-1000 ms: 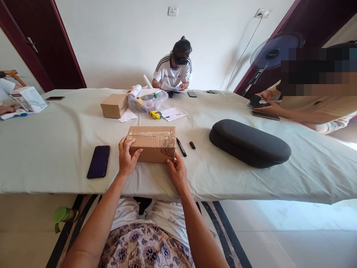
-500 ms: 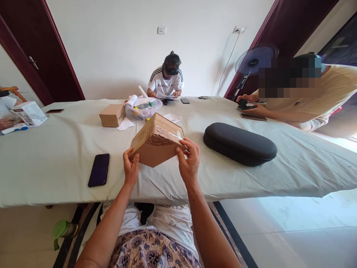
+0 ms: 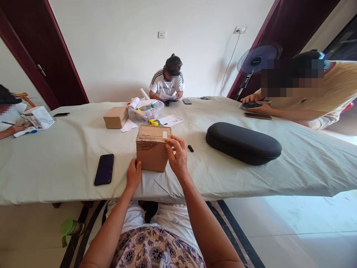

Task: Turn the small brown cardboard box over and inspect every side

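Note:
A brown cardboard box (image 3: 152, 158) stands on the cloth-covered table right in front of me, its top and one side facing me. Rough dark lines run along its upper edge, and a small white patterned patch is on top. My left hand (image 3: 134, 174) holds the lower left side, thumb on the near face and fingers hidden behind. At the top right edge, my right hand (image 3: 177, 154) grips the box between thumb and bent fingers. Just right of that hand lies a small black stick-like piece (image 3: 190, 148).
A dark phone (image 3: 104, 169) lies left, a long black case (image 3: 242, 144) right. Behind are another cardboard box (image 3: 115, 118), a plastic basket (image 3: 147, 112) of supplies, a yellow tape measure (image 3: 154, 122) and papers. People sit at the far side, left and right.
The box has gone from tilted and raised to level on the table, turning as it came down. Both hands moved with it. The small black piece now shows beside my right hand.

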The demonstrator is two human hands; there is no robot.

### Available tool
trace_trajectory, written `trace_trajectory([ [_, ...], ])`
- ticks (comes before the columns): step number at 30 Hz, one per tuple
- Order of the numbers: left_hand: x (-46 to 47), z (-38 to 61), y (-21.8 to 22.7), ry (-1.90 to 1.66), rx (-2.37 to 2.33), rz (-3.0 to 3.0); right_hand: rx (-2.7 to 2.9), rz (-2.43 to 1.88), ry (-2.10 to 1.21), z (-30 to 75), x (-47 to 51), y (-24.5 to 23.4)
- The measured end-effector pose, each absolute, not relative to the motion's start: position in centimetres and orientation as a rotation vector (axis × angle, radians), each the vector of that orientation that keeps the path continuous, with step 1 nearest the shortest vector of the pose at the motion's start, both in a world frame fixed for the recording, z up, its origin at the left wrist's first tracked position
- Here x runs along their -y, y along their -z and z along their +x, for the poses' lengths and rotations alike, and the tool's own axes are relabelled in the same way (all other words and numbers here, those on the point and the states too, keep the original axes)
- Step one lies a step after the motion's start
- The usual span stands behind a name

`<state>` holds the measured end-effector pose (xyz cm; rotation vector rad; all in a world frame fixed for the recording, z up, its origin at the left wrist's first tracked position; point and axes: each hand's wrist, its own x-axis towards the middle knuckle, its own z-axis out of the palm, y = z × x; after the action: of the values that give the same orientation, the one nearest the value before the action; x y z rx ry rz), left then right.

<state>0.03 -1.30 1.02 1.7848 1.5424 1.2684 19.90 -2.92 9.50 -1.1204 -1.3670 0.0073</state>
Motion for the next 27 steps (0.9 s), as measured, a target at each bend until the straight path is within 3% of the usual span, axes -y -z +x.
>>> trace_trajectory([
  [27,2.0,-0.4,-0.5,-1.19,-1.554,1.862,1.349,-1.082,-0.002,19.5,2.4,-9.3],
])
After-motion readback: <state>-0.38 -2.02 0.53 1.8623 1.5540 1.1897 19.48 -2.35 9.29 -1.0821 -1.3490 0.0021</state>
